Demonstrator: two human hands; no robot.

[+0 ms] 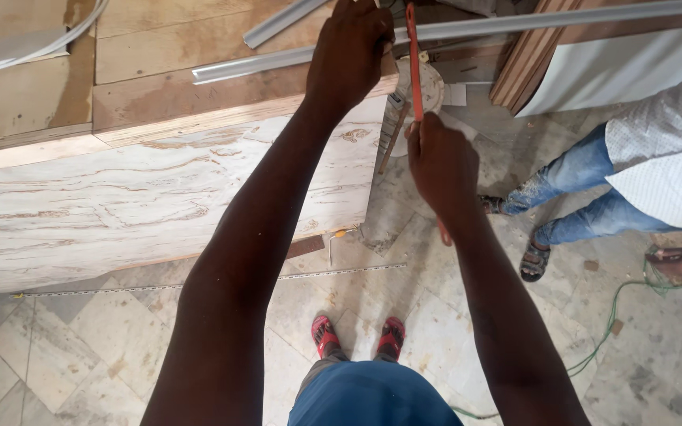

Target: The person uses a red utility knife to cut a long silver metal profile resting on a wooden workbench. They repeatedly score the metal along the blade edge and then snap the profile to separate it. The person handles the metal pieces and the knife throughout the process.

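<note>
My left hand (pixel 350 49) presses down on a long grey metal strip (pixel 562 20) that lies across the top of a wooden board (pixel 159 87) and juts out past its right end. My right hand (pixel 440 162) grips the handle of a red-framed hacksaw (pixel 414 55). The saw stands nearly upright, and its blade meets the strip just right of my left hand. Both arms reach forward over the workpiece.
A pale wood-grain laminated panel (pixel 120 205) forms the bench's front face. A second metal strip (pixel 278 22) lies on top. Another person in jeans and sandals (pixel 578 181) crouches at the right. A green cord (pixel 609 323) trails on the tiled floor (pixel 404 260).
</note>
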